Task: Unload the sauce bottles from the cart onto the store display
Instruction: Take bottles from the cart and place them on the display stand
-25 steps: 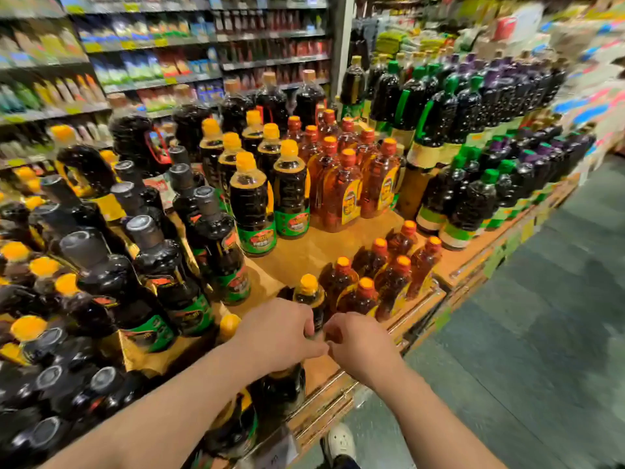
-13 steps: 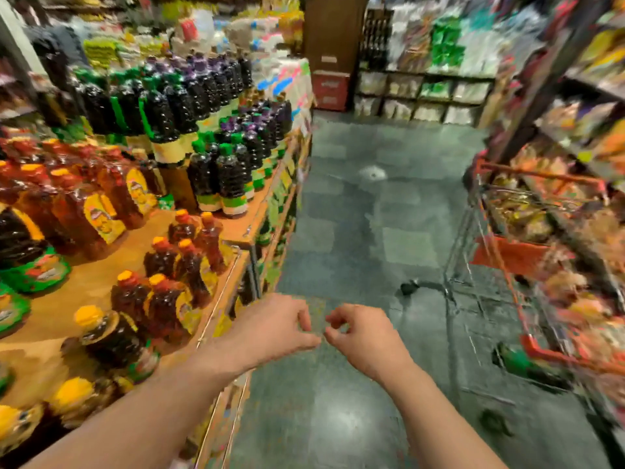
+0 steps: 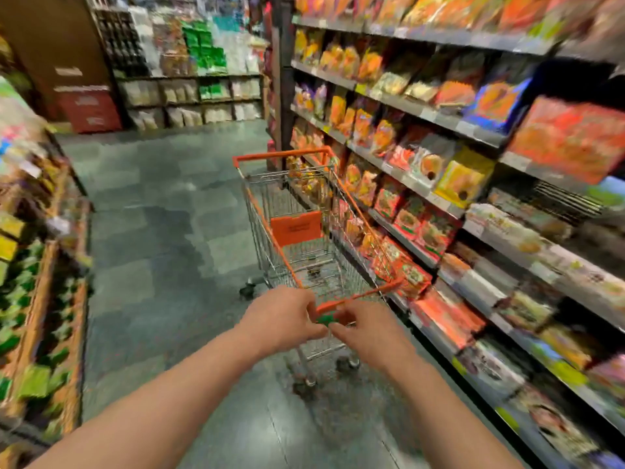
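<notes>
1. both hands hover side by side just short of the cart's near rim. the left hand (image 3: 282,318) has its fingers loosely curled, and the right hand (image 3: 367,331) likewise; their fingertips nearly meet over something small and green (image 3: 326,320). i cannot tell whether either hand pinches it or holds nothing.
2. the cart (image 3: 294,228) stands just beyond the hands, right against the packet shelves (image 3: 422,184) to the right of them. its wire basket looks nearly bare: i see no sauce bottles in it from here.
3. risk: reaching in on a blurred glance, a hand could catch the orange rim (image 3: 358,294) and nudge the cart into the shelf edge, knocking packets loose.
4. risk: if a bottle does lie low in the basket, a hurried one-handed lift by the cap could let it slip through the grip onto the tiled floor (image 3: 162,231).
5. the store display (image 3: 40,299) sits left of the left hand, cut off by the frame and smeared.
6. hard to make out: the basket floor, the green item's identity, and every label, all lost to motion blur.
</notes>
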`<state>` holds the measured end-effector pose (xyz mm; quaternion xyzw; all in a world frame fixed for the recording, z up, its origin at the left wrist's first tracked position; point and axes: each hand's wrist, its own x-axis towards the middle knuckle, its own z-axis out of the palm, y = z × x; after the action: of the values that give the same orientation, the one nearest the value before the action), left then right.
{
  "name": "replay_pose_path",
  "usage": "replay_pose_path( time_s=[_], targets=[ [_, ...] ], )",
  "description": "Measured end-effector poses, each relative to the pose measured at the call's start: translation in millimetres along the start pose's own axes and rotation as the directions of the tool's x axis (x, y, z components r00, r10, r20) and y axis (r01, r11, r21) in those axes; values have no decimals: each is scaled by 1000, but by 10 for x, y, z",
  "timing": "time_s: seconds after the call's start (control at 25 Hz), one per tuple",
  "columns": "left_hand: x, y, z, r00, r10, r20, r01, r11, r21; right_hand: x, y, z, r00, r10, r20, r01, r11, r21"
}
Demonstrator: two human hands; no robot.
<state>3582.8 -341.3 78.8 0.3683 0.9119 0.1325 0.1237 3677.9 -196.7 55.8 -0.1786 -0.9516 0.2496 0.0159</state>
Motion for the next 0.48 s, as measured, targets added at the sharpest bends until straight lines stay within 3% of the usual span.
replay_pose_path(
  time_s=[0.24, 0.48],
  targets=[
    [965, 369, 151, 1000, 9, -11, -9, 999, -35, 611, 736, -368, 991, 134, -5, -133, 989, 71],
    [2061, 31, 263, 999, 53, -7, -52, 998, 46, 1544, 1053, -221, 984, 178, -9, -177, 979, 102]
  ],
)
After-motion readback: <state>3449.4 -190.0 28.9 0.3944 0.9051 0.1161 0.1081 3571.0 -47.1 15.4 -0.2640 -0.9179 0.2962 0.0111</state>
